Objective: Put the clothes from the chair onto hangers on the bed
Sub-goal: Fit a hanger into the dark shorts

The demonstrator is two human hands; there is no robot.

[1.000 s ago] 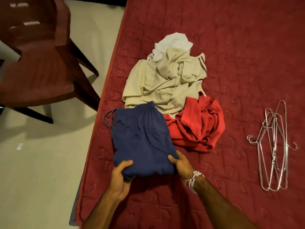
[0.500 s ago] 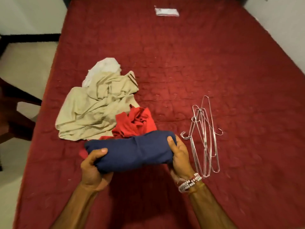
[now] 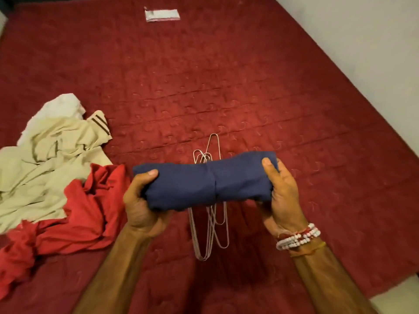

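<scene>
The left hand and right hand each keep a grip clamped on one end of the folded navy garment, held over the wire hangers on the bed. A beige garment, a white cloth and a red garment lie heaped to the left.

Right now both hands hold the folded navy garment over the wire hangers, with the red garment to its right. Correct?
No. The head view shows the red garment to the left of the folded navy garment. The left hand and right hand do hold it over the wire hangers.
</scene>
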